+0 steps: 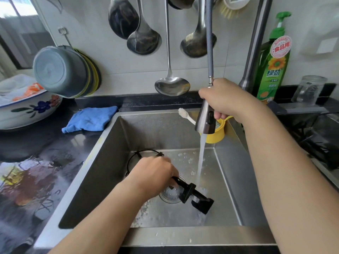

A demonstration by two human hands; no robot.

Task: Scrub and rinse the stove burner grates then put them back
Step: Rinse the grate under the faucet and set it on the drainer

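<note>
A black burner grate (194, 195) lies low in the steel sink (113, 162), its ring partly hidden behind my left hand (154, 175), which grips it near the drain. My right hand (223, 101) holds the pull-out faucet sprayer head (205, 120) above the sink. A stream of water (200, 158) runs from it down onto the grate's foot by the drain (170, 196). A white toothbrush (185, 116) stands in a yellow cup (216, 134) at the sink's back right corner.
A blue cloth (89, 120) lies on the wet dark counter left of the sink. A floral bowl (29, 109) and stacked pots (62, 72) sit at the far left. Ladles (172, 85) hang on the wall. Green dish soap (271, 66) stands by the faucet base; the stove (315, 136) is right.
</note>
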